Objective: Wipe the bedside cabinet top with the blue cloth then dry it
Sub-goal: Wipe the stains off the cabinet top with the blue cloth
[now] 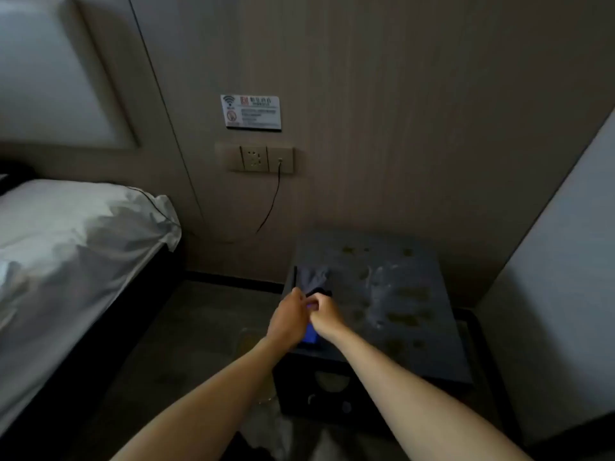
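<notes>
The dark bedside cabinet top (399,294) carries several smears and blotches. At its front left corner my left hand (288,319) and my right hand (324,314) are pressed together, both closed on the blue cloth (311,334), of which only a small bright patch shows between and below them. A grey cloth (312,277) lies crumpled on the cabinet just beyond my hands.
A bed with white bedding (66,247) stands to the left, across a strip of floor. A wall socket (254,158) with a thin cable (271,207) is behind the cabinet. A pale wall (559,277) closes in on the right.
</notes>
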